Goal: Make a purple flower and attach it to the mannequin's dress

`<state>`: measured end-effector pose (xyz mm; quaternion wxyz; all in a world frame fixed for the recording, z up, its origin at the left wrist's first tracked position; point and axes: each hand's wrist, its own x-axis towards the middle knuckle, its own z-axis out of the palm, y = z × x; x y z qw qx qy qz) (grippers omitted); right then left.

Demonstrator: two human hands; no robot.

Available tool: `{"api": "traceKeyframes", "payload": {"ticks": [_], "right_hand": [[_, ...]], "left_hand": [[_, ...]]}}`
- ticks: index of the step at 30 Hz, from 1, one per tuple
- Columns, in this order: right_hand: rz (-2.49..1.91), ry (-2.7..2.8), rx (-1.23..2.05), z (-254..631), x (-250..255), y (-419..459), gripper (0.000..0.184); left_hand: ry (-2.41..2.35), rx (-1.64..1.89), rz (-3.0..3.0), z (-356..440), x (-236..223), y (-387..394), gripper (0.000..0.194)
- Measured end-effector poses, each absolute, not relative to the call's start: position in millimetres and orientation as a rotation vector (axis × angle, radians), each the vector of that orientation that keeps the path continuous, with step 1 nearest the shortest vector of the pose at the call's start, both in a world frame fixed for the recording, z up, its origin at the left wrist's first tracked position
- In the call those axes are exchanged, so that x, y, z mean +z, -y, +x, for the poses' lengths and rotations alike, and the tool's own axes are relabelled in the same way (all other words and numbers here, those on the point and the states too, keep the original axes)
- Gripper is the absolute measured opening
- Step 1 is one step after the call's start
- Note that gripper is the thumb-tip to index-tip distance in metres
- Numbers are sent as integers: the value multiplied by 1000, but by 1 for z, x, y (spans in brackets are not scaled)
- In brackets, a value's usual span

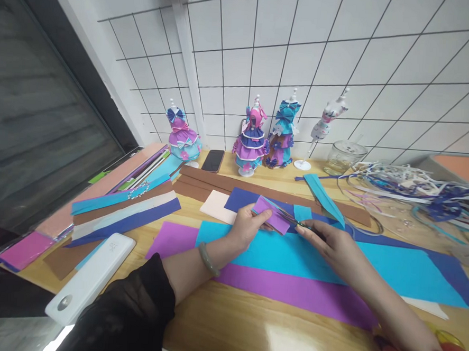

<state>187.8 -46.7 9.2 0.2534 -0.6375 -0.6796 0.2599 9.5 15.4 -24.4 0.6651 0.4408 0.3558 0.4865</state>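
My left hand (248, 226) is closed around a small stack of paper pieces, a purple sheet (276, 220) on top with blue and other colours showing at its edges. In my right hand (328, 243) is a pair of scissors (291, 217), its blades reaching over the purple piece. Whether the blades are cutting into it is hard to make out. Beneath both hands lie a long light-blue strip (269, 254) and a long purple strip (286, 292). Beyond them sit a dark-blue sheet (239, 198) and a small light-blue piece (302, 212).
Small dressed mannequins (252, 139) and a bare one (328, 117) stand along the tiled wall. A phone (213, 161), a glass jar (345, 157), a tangle of ribbons (420, 189), coloured strips (124, 219) and a white oblong device (93, 278) surround the work.
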Motion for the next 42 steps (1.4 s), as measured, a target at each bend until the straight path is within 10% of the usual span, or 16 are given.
{"api": "traceKeyframes", "payload": {"ticks": [42], "right_hand": [[-1708, 1814, 735, 187, 7, 47, 40]], "left_hand": [[-803, 1089, 1026, 9, -25, -15, 30]]}}
